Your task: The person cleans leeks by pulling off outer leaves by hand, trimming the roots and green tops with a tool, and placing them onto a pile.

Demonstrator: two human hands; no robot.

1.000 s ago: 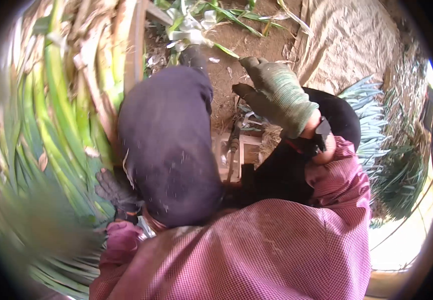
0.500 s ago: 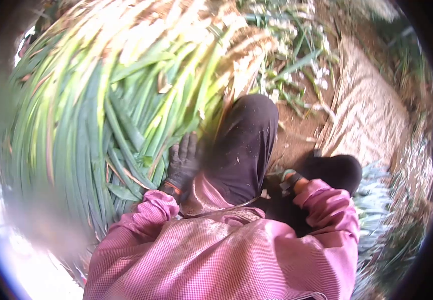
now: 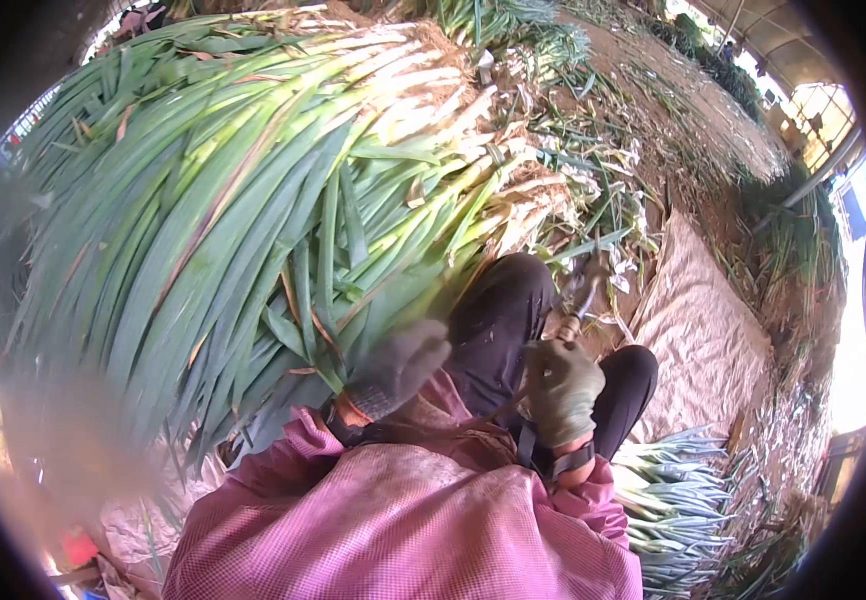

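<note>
My right hand (image 3: pixel 563 392), in a grey-green glove, is closed round the handle of a small bladed tool (image 3: pixel 583 300), held upright between my knees. The tool's tip is blurred. My left hand (image 3: pixel 401 368), in a dark grey glove, is beside my left knee at the lower edge of a big pile of long green leeks (image 3: pixel 243 210). Motion smears its fingers, so their pose is unclear. The leeks' pale stems and roots (image 3: pixel 433 85) point to the upper right.
A tan cloth sheet (image 3: pixel 698 335) lies on the ground to the right. Below it is a stack of trimmed leeks (image 3: pixel 675 500). Loose leaf scraps (image 3: pixel 603 180) litter the soil beyond my knees. More green stalks (image 3: pixel 798 240) are heaped at the far right.
My right hand has come up from beside my leg, and the tool now shows in it. My left hand has shifted off the leaves towards my lap, its fingers no longer spread flat. The view has tilted up.
</note>
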